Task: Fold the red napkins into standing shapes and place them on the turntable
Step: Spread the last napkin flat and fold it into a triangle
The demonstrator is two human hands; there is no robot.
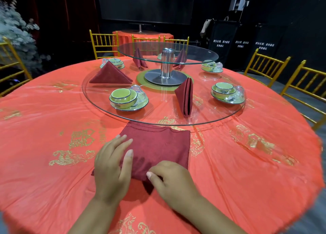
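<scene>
A dark red napkin (158, 145), folded into a rough square, lies flat on the red tablecloth in front of me. My left hand (111, 165) presses flat on its left side, fingers spread. My right hand (169, 179) pinches the napkin's near edge with fingers curled. On the glass turntable (220, 115) stand several folded napkins: one upright cone shape (185, 96) near me, a wide triangle (110, 74) at the left, and two (139, 58) more at the far side behind the steel post.
Green cup-and-saucer sets (127, 98) with clear glasses sit around the turntable (226, 92). A smaller upper glass tier (202, 52) rides on a steel post (166, 64). Gold chairs (264, 66) ring the table. The table edge curves away at the right.
</scene>
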